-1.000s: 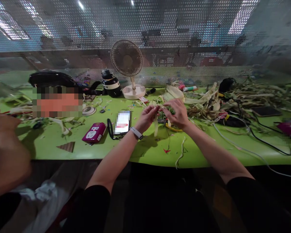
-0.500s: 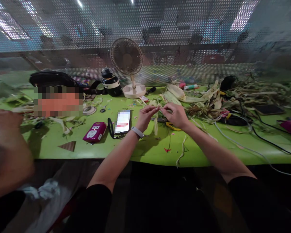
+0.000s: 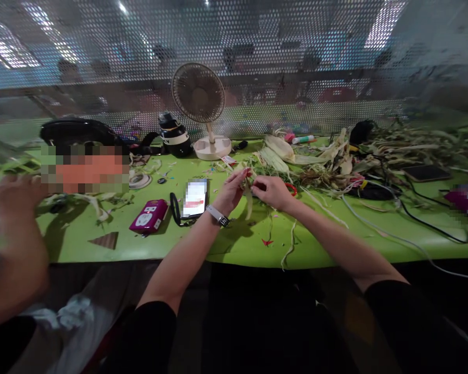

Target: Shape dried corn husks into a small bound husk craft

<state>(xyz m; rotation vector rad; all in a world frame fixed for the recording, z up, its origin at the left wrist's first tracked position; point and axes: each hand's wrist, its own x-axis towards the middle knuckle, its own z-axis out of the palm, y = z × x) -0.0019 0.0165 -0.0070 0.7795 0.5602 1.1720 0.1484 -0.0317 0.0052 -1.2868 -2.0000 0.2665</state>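
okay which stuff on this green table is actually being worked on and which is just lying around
In hand: pale husk strip, pinched by left hand and right hand; husk pile beside them.

Lying about: fan, phone, magenta box, black cable.

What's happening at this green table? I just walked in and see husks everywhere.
A person holds a pale husk strip between both hands, the left hand and right hand pinching it just above the green table. A phone lies left of them, a husk pile to the right. Another person's hand works at far left.
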